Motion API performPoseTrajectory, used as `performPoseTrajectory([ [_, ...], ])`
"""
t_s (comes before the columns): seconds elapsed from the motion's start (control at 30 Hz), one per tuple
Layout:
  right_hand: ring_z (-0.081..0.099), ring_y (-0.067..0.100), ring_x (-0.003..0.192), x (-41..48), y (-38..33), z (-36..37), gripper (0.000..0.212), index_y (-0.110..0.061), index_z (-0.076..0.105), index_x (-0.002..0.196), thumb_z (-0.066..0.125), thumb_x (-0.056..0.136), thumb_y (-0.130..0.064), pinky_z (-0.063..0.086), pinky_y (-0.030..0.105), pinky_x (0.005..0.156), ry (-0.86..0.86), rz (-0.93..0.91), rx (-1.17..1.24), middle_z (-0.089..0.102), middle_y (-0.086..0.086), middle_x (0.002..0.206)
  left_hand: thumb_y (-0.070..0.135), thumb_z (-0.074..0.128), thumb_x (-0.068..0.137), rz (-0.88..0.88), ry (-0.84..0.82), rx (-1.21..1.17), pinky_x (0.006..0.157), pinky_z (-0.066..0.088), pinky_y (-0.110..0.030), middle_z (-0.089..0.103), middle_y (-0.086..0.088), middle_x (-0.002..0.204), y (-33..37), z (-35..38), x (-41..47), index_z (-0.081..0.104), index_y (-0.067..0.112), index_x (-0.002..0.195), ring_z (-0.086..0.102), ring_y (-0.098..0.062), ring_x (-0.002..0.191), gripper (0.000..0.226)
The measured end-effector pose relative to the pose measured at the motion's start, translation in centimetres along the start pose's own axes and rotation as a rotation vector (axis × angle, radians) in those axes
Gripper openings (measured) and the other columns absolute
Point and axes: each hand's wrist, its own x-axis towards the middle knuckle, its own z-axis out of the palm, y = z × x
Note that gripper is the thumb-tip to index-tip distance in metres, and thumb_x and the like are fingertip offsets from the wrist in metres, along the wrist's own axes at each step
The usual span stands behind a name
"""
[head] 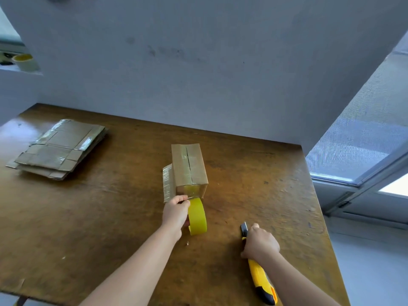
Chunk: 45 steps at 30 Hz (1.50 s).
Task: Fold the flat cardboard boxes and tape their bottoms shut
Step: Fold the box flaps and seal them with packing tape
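A small folded cardboard box (189, 166) stands in the middle of the wooden table (110, 217), its taped flaps facing up with a seam down the middle. Clear tape runs over its near end down to a yellow tape roll (198, 217). My left hand (175, 212) is shut on that roll just in front of the box. My right hand (260, 242) rests on the table to the right, shut on a yellow and black utility knife (260, 277) whose blade end points away from me.
A stack of flat cardboard boxes (59, 147) with tape patches lies at the table's far left. A second tape roll (24, 61) sits on a ledge at upper left. A grey wall backs the table; a window (364, 140) is to the right.
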Motion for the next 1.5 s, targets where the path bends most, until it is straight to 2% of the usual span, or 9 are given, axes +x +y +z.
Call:
performPoseTrajectory([
  [0.07, 0.06, 0.022, 0.105, 0.3, -0.2, 0.0, 0.054, -0.014, 0.041, 0.126, 0.071, 0.082, -0.02, 0.052, 0.03, 0.071, 0.025, -0.02, 0.041, 0.061, 0.002, 0.113, 0.018, 0.057, 0.095, 0.01, 0.005, 0.023, 0.059, 0.041, -0.022, 0.058, 0.001, 0.111, 0.0, 0.1, 0.0, 0.065, 0.019, 0.115, 0.054, -0.018, 0.096, 0.022],
  [0.17, 0.058, 0.02, 0.09, 0.2, -1.0, -0.6, 0.031, -0.017, 0.048, 0.112, 0.063, 0.085, -0.022, 0.053, 0.031, 0.071, 0.094, -0.161, 0.159, 0.058, 0.0, 0.1, 0.018, 0.057, 0.094, 0.016, -0.003, 0.045, 0.071, 0.044, -0.027, 0.059, 0.0, 0.111, 0.1, 0.0, 0.1, 0.065, 0.017, 0.116, 0.054, -0.021, 0.1, 0.024],
  [0.3, 0.054, 0.024, 0.077, -0.7, -3.2, -1.9, 0.011, -0.021, 0.049, 0.1, 0.05, 0.093, -0.03, 0.043, 0.033, 0.058, 0.403, -0.501, 0.319, 0.053, -0.003, 0.09, 0.021, 0.059, 0.092, 0.003, -0.007, 0.04, 0.067, 0.041, -0.027, 0.063, 0.002, 0.101, 0.1, -0.1, 0.3, 0.068, 0.021, 0.097, 0.055, -0.015, 0.091, 0.009],
  [0.43, 0.052, 0.027, 0.065, -1.3, -5.4, -3.8, 0.019, -0.022, 0.045, 0.109, 0.039, 0.1, -0.037, 0.034, 0.032, 0.05, 0.517, -0.695, 0.062, 0.05, -0.001, 0.09, 0.023, 0.06, 0.092, 0.012, 0.013, 0.108, 0.068, 0.044, -0.031, 0.063, 0.002, 0.094, 0.3, -0.2, 0.5, 0.067, 0.022, 0.088, 0.055, -0.016, 0.087, 0.007],
  [0.7, 0.06, 0.024, 0.077, -1.1, -8.6, -6.0, 0.025, -0.021, 0.047, 0.117, 0.05, 0.095, -0.012, 0.038, 0.032, 0.05, 0.506, -0.642, -0.301, 0.054, 0.004, 0.097, 0.022, 0.062, 0.088, 0.041, 0.019, 0.139, 0.072, 0.05, -0.035, 0.064, -0.001, 0.09, 0.7, -0.7, 0.6, 0.066, 0.019, 0.085, 0.059, -0.019, 0.083, 0.006],
  [1.0, 0.063, 0.026, 0.084, -1.3, -10.9, -6.2, 0.026, -0.013, 0.053, 0.117, 0.051, 0.092, -0.006, 0.034, 0.032, 0.05, 0.499, -0.618, -0.473, 0.057, 0.008, 0.099, 0.017, 0.06, 0.087, 0.057, -0.014, 0.214, 0.077, 0.053, -0.042, 0.066, -0.006, 0.09, 1.1, -1.5, 0.9, 0.068, 0.013, 0.09, 0.062, -0.025, 0.086, 0.009],
  [1.17, 0.062, 0.03, 0.097, -0.6, -11.9, -5.2, 0.03, -0.012, 0.059, 0.117, 0.048, 0.091, -0.001, 0.045, 0.037, 0.067, 0.449, -0.58, -0.551, 0.059, 0.01, 0.109, 0.02, 0.062, 0.082, 0.043, -0.058, 0.261, 0.072, 0.054, -0.041, 0.069, -0.01, 0.084, 1.4, -1.9, 0.7, 0.069, 0.012, 0.083, 0.065, -0.027, 0.082, 0.011],
  [1.37, 0.056, 0.023, 0.1, 1.3, -8.6, -3.2, 0.02, -0.021, 0.06, 0.112, 0.049, 0.096, -0.015, 0.037, 0.031, 0.066, 0.45, -0.595, -0.448, 0.061, 0.003, 0.108, 0.023, 0.059, 0.087, 0.079, -0.056, 0.363, 0.058, 0.041, -0.029, 0.064, -0.002, 0.081, 1.8, -3.0, 1.3, 0.065, 0.017, 0.086, 0.06, -0.017, 0.075, 0.009],
  [1.5, 0.056, 0.023, 0.103, 2.4, -7.1, -1.4, 0.021, -0.023, 0.06, 0.116, 0.052, 0.097, -0.028, 0.04, 0.032, 0.073, 0.307, -0.577, -0.381, 0.062, 0.002, 0.11, 0.024, 0.06, 0.087, 0.11, -0.067, 0.392, 0.055, 0.037, -0.026, 0.062, 0.003, 0.077, 1.9, -3.4, 1.6, 0.063, 0.023, 0.078, 0.057, -0.012, 0.072, 0.009],
])
